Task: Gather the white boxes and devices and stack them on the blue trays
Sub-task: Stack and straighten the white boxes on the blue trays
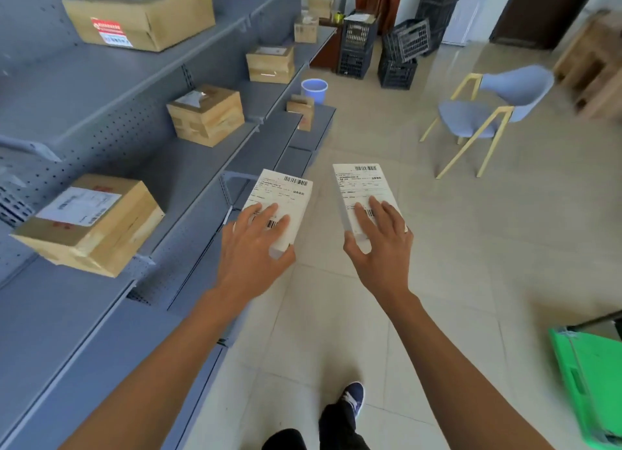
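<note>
The left hand (257, 244) grasps a flat white box (281, 200) with a printed barcode label, fingers spread on top; the right hand (380, 241) grasps a matching white carton (365, 189). Both boxes are held above the glossy tiled floor (471, 247), beside grey perforated metal shelves (84, 332) bearing taped brown cardboard parcels (91, 224).

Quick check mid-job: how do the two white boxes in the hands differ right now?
The left white box, held by the left hand, leans to the right and sits over the edge of the grey shelving; the right white box, held by the right hand, leans slightly left and sits over the tiled floor. The right box sits a little higher in view. Both are white, oblong, and carry barcoded labels, with fingers spread on top.
</note>
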